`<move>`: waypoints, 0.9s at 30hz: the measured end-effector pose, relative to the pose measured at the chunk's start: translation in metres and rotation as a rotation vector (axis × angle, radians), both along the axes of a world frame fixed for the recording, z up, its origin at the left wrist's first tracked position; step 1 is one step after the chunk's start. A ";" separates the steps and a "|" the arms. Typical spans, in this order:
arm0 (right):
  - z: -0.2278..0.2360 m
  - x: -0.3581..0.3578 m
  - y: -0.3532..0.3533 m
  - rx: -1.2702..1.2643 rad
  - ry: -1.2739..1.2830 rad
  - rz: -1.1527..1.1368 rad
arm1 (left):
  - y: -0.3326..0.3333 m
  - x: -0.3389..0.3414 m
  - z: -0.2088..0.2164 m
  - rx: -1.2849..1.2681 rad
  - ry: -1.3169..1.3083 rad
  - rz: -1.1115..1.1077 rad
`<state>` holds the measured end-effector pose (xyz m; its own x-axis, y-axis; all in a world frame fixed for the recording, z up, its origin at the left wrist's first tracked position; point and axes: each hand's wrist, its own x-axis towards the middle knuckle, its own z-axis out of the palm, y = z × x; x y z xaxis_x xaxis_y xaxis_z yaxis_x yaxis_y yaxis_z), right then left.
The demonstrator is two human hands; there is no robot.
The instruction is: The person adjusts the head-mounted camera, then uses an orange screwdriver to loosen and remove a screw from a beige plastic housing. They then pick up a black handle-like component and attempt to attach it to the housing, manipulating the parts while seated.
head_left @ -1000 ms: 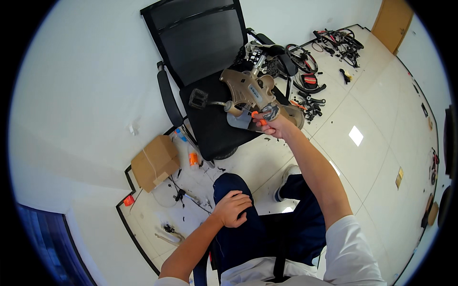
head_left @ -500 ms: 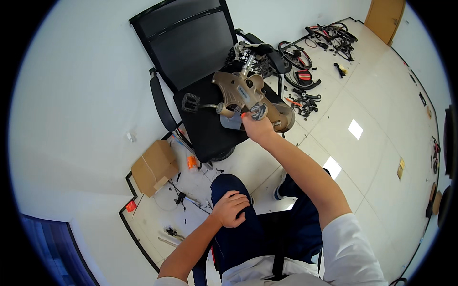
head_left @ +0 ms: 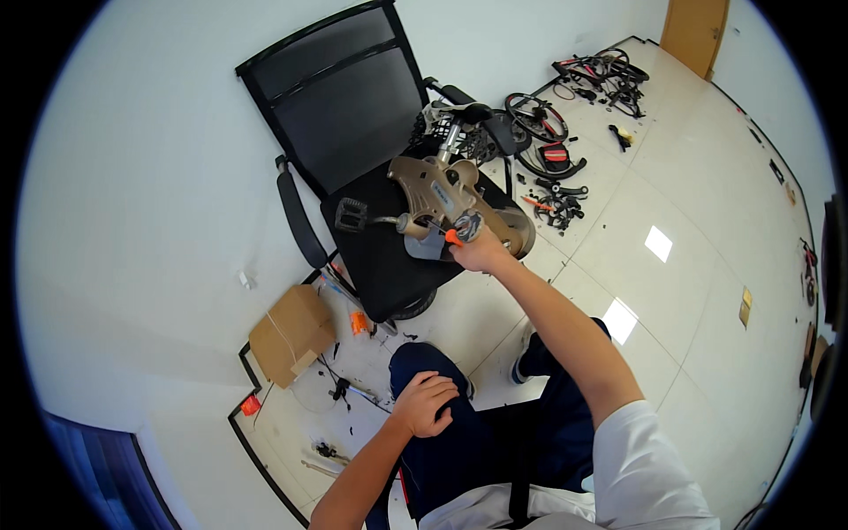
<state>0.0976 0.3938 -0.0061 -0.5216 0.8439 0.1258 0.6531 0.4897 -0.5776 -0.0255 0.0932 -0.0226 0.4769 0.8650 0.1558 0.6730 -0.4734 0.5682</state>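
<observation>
White walls and a pale tiled floor [head_left: 707, 291] are surrounding a black office chair [head_left: 353, 115] that is standing ahead of the person. On its seat a tan bicycle frame part [head_left: 437, 190] is lying with a black pedal [head_left: 352, 215] sticking out to its left. The right hand [head_left: 481, 254] is reaching out to the frame and gripping a small orange-tipped tool [head_left: 454, 236] against it. The left hand [head_left: 426, 404] is resting loosely curled on the person's thigh, grasping nothing. Left of that hand a cardboard box [head_left: 291, 336] is sitting on the floor. Beyond the right hand, scattered bicycle parts [head_left: 552, 163] are lying on the tiles.
</observation>
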 end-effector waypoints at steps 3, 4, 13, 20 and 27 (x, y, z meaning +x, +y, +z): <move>0.048 0.036 0.008 -0.004 -0.209 -0.074 | 0.008 0.006 0.004 0.039 -0.008 0.030; 0.066 0.045 0.006 0.044 -0.287 -0.081 | 0.010 0.009 0.006 0.041 -0.003 0.022; 0.083 0.084 0.049 0.111 -0.225 -0.149 | 0.029 0.038 0.006 0.007 0.034 -0.004; 0.068 0.094 0.076 0.141 -0.160 -0.138 | 0.052 0.051 0.000 0.008 0.077 -0.003; 0.070 0.102 0.088 0.149 -0.144 -0.141 | 0.069 0.058 -0.001 0.010 0.081 -0.011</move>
